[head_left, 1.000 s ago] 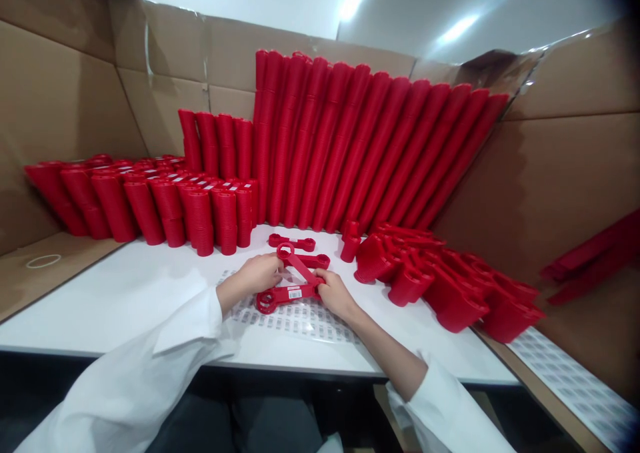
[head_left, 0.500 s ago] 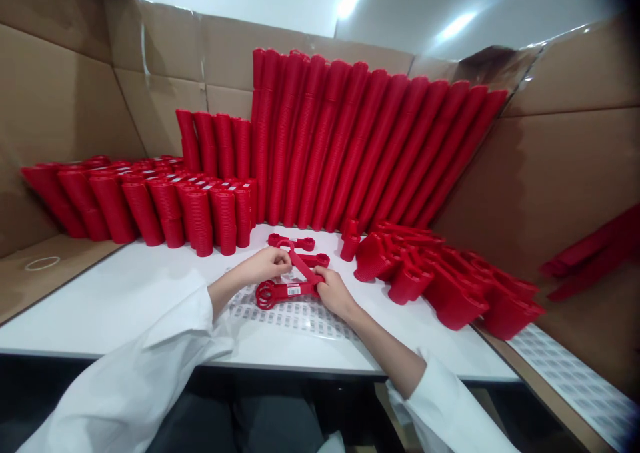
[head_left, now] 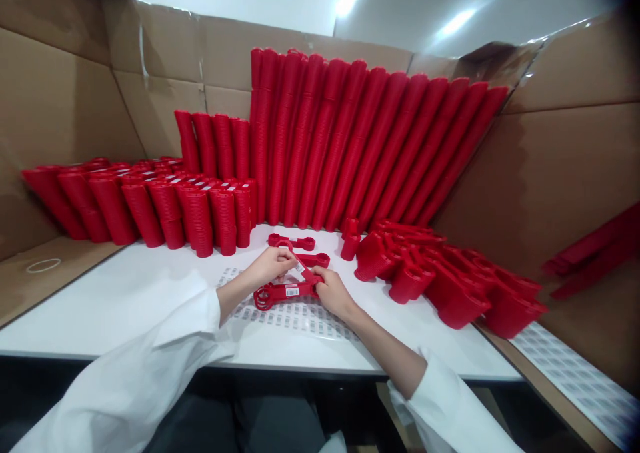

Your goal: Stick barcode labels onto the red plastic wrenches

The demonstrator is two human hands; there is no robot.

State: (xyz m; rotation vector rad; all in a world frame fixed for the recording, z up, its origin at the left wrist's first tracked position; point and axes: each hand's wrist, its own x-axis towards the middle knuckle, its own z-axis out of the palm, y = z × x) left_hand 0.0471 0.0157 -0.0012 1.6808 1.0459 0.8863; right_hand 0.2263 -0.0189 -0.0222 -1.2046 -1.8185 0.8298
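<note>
Both hands (head_left: 273, 266) (head_left: 333, 291) clamped on red hangers (head_left: 285, 291) mid-counter; white label (head_left: 299, 268) could crease or stick crooked if grip slips.

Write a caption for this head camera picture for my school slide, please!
Two hands, left hand and right hand, hold red plastic parts over a label sheet beside tall red stacks.

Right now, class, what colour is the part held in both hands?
Red part, with a small white label; head view, held by left hand and right hand.

Both hands meet over a sheet of labels (head_left: 295, 316) on the white table (head_left: 125, 299). The left hand (head_left: 270, 266) and right hand (head_left: 333, 291) grip red plastic tools (head_left: 285, 291).
</note>
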